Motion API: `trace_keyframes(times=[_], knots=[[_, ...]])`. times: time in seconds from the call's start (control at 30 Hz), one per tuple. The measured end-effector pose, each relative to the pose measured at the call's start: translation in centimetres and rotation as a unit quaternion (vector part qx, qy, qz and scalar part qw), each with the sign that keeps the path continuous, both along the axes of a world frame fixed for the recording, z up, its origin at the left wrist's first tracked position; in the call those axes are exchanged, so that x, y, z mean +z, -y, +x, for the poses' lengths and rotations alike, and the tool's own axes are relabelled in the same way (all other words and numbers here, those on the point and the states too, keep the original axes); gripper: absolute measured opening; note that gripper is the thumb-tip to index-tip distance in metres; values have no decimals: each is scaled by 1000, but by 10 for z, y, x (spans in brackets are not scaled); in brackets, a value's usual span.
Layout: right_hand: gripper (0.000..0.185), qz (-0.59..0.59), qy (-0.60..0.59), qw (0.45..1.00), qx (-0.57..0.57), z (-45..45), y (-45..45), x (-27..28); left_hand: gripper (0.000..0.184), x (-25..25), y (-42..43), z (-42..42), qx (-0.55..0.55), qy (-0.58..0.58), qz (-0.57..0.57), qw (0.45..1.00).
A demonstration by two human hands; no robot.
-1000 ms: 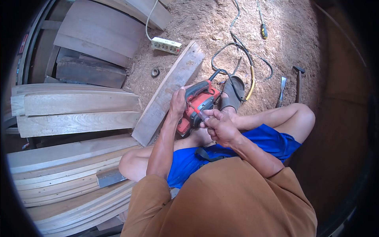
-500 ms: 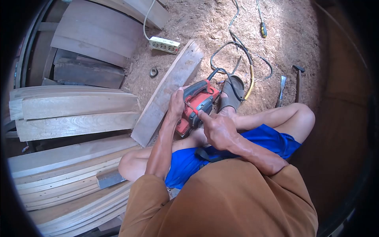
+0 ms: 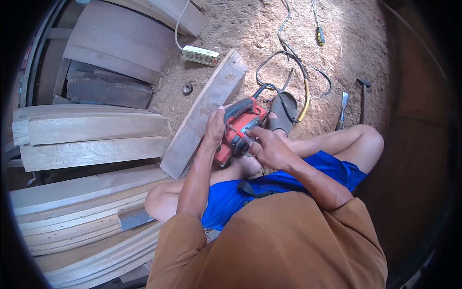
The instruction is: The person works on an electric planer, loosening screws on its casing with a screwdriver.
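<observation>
A red and grey electric planer (image 3: pixel 244 126) is tilted on its side above my crossed legs. My left hand (image 3: pixel 215 127) is closed around its left side, with the fingers mostly hidden behind the body. In my right hand (image 3: pixel 270 150) is a screwdriver (image 3: pixel 248 139) with a pale, see-through handle, pinched between thumb and fingers. The screwdriver points at the planer's side; its tip is too small to make out. A black cord leaves the planer's far end beside my sandalled foot (image 3: pixel 284 113).
A thick wooden beam (image 3: pixel 207 113) lies just left of the planer. Stacked boards (image 3: pixel 96 130) fill the left side. On the sawdust-covered ground are a power strip (image 3: pixel 200 55), a tape roll (image 3: pixel 187 88), looped cables (image 3: pixel 303 72), another screwdriver (image 3: pixel 320 36), a chisel (image 3: pixel 343 110) and a hammer (image 3: pixel 364 98).
My right hand has shifted slightly up and right, and its fingers are regripped on the screwdriver handle, which shows more now. The planer and my left hand stay nearly where they were.
</observation>
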State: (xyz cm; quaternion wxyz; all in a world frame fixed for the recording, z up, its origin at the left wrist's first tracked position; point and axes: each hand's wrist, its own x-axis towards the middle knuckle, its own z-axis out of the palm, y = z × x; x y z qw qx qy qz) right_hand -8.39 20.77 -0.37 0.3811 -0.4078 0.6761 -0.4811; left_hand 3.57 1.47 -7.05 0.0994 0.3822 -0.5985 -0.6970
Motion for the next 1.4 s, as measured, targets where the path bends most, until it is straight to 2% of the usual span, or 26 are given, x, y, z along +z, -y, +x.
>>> trace_keyframes(times=[0.1,0.2,0.27,0.33,0.4,0.47,0.5,0.53,0.57,0.63,0.67,0.77,0.87,0.97,1.07,1.17,1.27,1.4], knots=[[30,117,-164,973,114,-8,-3,30,60,3,-3,-2,3,3,2,1000],[30,116,-301,937,132,2,-5,43,60,4,-1,-1,9,16,25,1000],[35,117,-295,941,117,5,-7,38,60,2,-1,-1,15,0,38,999],[43,124,-278,946,110,11,-8,33,60,1,5,4,-5,46,47,998],[53,132,-256,952,105,14,-8,31,61,1,6,6,-12,45,51,998],[47,50,-66,996,17,12,-7,-2,62,5,4,4,-11,9,45,999],[44,6,31,999,-27,9,-3,-13,62,6,4,3,-14,-3,39,999],[37,101,206,972,-60,-3,1,20,63,2,6,4,-24,0,30,999],[36,107,324,935,-94,-5,1,27,63,-2,6,6,-30,-2,26,999],[35,119,541,817,-160,-11,-6,31,63,-6,6,6,-39,-15,21,999],[33,131,550,816,-125,-12,-8,20,63,-9,7,7,-42,-27,21,999],[30,191,460,865,-62,-7,-5,12,59,-6,3,4,-19,-8,-7,1000],[28,160,241,957,-13,-3,-5,15,59,3,0,1,-9,-6,-9,1000],[29,85,152,985,-14,3,-10,-10,59,0,0,1,-10,7,-22,1000],[33,93,69,993,-4,2,-10,5,60,-11,1,4,-15,19,-55,998],[48,21,-107,993,39,8,-13,-2,59,-6,4,4,-25,39,-31,998],[57,112,-267,949,129,8,-13,29,58,2,1,1,-7,40,-7,999],[66,96,-283,947,119,14,-19,17,60,6,-2,2,-9,24,4,1000]])
